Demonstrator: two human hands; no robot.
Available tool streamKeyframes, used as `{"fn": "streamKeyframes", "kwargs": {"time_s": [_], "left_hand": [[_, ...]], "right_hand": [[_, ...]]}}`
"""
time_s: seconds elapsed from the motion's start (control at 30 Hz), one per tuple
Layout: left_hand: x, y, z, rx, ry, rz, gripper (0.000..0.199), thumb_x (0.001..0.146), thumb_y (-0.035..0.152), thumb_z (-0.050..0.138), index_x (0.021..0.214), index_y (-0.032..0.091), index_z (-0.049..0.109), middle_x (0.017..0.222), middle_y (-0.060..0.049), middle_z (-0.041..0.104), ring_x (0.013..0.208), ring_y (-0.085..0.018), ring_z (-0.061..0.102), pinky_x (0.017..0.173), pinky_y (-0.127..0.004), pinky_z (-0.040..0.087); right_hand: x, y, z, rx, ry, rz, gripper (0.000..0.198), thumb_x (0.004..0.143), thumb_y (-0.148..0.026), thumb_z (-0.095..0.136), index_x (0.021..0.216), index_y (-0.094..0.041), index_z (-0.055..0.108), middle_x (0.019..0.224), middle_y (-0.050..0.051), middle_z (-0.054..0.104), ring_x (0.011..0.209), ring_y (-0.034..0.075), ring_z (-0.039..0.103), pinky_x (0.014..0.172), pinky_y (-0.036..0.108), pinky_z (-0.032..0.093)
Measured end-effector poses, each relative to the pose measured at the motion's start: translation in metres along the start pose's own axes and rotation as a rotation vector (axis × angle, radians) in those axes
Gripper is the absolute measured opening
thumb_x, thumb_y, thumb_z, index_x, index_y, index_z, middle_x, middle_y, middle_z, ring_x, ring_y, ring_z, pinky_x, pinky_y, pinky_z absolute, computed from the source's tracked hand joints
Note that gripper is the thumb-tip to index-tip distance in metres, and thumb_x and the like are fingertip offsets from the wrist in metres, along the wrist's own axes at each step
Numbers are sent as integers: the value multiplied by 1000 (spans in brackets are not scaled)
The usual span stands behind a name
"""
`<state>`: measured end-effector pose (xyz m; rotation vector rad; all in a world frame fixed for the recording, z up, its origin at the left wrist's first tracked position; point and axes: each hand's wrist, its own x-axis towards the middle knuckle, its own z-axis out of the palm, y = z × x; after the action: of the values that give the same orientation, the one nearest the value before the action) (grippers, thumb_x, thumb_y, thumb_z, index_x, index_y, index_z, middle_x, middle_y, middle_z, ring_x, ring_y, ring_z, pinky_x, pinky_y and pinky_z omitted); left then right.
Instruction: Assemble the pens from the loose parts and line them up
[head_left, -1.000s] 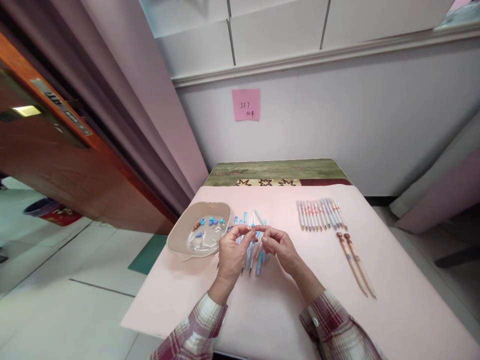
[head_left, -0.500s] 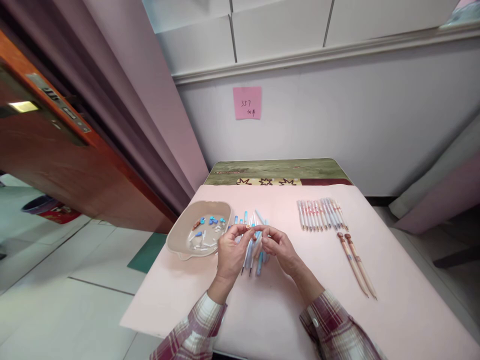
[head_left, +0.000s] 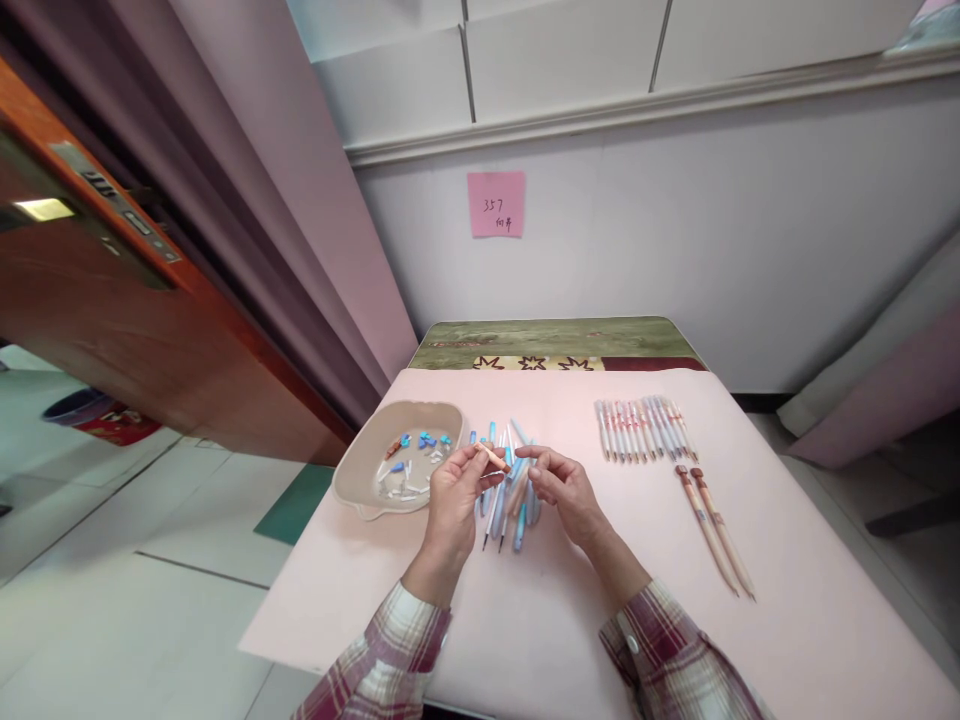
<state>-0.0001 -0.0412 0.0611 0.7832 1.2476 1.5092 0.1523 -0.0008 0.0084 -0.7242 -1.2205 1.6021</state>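
Pinched in my left hand [head_left: 455, 500] is a short, tan pen part [head_left: 493, 458] with a browner end tilted down to the right. My right hand [head_left: 564, 490] hovers just to its right, index finger stretched toward the part and thumb apart from it; I make out nothing between them. Beneath both hands lies a loose pile of blue and white pen parts [head_left: 519, 525], with thin refills [head_left: 491, 522] among them. My fingers hide some of this pile.
A beige basin [head_left: 352, 480] at left holds small blue, white and brown pieces. On the right, a row of pens [head_left: 645, 430] lies side by side, with two tan pens with brown tops [head_left: 712, 530] nearer me. The pink-covered table [head_left: 570, 630] meets the wall beyond a green board [head_left: 555, 337].
My hands have drawn apart slightly. The tan pen part, earlier mostly hidden between my fingers, now shows in my left hand, tilted; my right index finger has come off it.
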Motion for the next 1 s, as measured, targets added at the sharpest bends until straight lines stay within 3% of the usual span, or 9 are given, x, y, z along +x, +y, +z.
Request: {"fn": "streamKeyframes", "kwargs": {"time_s": [0.13, 0.23, 0.3, 0.4, 0.5, 0.63, 0.77, 0.93, 1.0], "left_hand": [[1, -3, 1, -32, -13, -1, 24, 76, 36, 70, 80, 12, 66, 85, -10, 72, 78, -18, 69, 78, -32, 54], [0, -5, 4, 61, -12, 84, 21, 79, 34, 67, 85, 13, 65, 76, -5, 70, 74, -16, 67, 78, -32, 53], [-2, -5, 5, 177, -29, 178, 19, 82, 33, 63, 89, 15, 64, 78, -5, 70, 77, -17, 67, 79, -32, 52], [-8, -2, 6, 460, -48, 359, 16, 86, 30, 58, 94, 18, 64, 90, -6, 71, 86, -19, 66, 82, -32, 50], [-14, 0, 7, 736, -77, 572, 16, 88, 26, 55, 98, 22, 67, 96, -7, 71, 93, -21, 65, 86, -34, 49], [-15, -1, 8, 860, -121, 755, 23, 90, 19, 50, 103, 24, 67, 99, -6, 72, 97, -20, 64, 89, -35, 48], [-14, -3, 7, 883, -106, 784, 23, 90, 19, 50, 105, 24, 67, 100, -6, 72, 97, -20, 64, 90, -36, 48], [-14, -3, 6, 858, -91, 773, 22, 89, 19, 52, 104, 24, 66, 101, -6, 72, 99, -21, 65, 92, -36, 48], [-14, -4, 6, 848, -88, 770, 21, 89, 18, 52, 103, 24, 66, 99, -5, 72, 97, -20, 65, 89, -35, 48]], "right_hand": [[-1, 0, 2, 39, -38, -17, 34, 77, -35, 69, 54, -17, 53, 104, 9, 67, 58, 11, 47, 55, 27, 37], [-2, -2, 4, 77, -77, 21, 26, 81, -38, 65, 66, -17, 62, 104, 8, 67, 51, 8, 41, 51, 26, 34], [-2, -3, 5, 94, -62, 34, 26, 80, -40, 66, 69, -17, 62, 106, 7, 66, 49, 6, 38, 49, 25, 33], [-3, -5, 5, 68, -71, 10, 35, 76, -39, 70, 57, -16, 53, 107, 8, 65, 53, 8, 42, 55, 26, 37], [-3, -5, 5, 71, -109, 32, 30, 78, -42, 69, 65, -18, 57, 105, 7, 65, 54, 9, 43, 53, 25, 35], [-2, -5, 3, 36, -95, -23, 32, 74, -38, 72, 58, -18, 54, 100, 7, 65, 65, 13, 50, 62, 27, 39], [-2, -2, 3, 38, -95, -15, 38, 75, -38, 70, 52, -18, 48, 98, 7, 65, 58, 11, 47, 62, 29, 40], [-3, 0, 5, 113, -134, 50, 27, 76, -42, 69, 68, -19, 57, 78, 1, 60, 50, 9, 39, 51, 25, 32], [-3, 0, 6, 92, -124, 31, 31, 74, -42, 72, 63, -18, 55, 78, 2, 60, 52, 9, 39, 52, 25, 32]]}}
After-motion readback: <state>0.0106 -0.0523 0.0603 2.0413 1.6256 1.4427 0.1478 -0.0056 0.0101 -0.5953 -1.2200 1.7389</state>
